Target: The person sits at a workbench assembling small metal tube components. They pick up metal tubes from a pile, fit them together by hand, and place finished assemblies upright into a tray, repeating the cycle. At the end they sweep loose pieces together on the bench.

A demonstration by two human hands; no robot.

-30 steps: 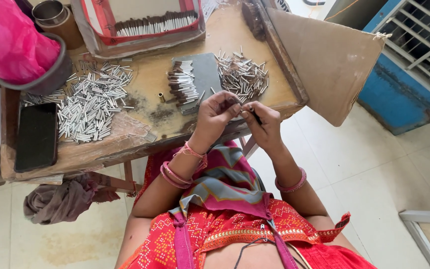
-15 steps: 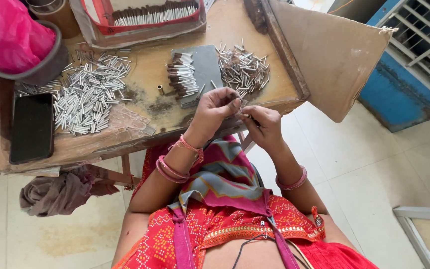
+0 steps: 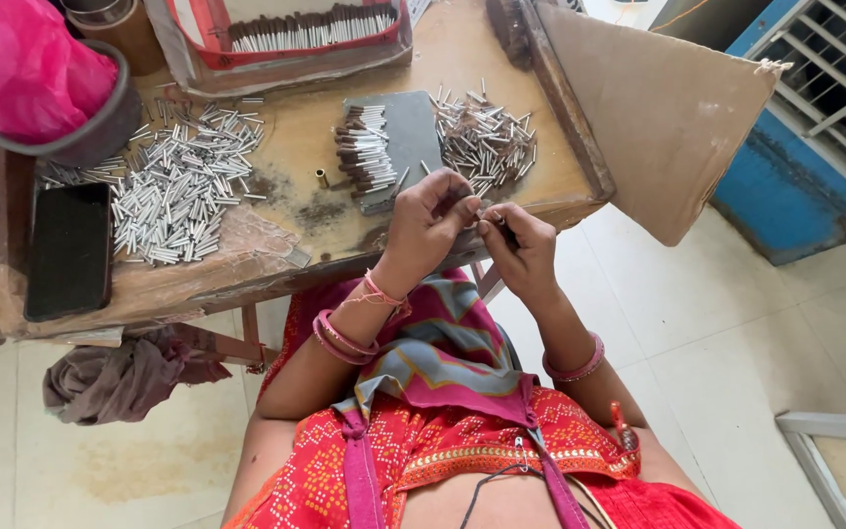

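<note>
Left hand (image 3: 430, 217) and right hand (image 3: 519, 247) pinched 1 thin silver metal tube (image 3: 491, 211) between fingertips, just nearer than the loose silver tube pile (image 3: 483, 137); a slack pinch could drop it.

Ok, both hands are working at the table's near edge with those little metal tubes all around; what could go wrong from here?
1. The left hand and right hand pinch a small piece right over the table edge; if the grip slips, it probably drops to the floor.
2. The loose pile of tubes lies just beyond the knuckles; a wrist could scatter it.
</note>
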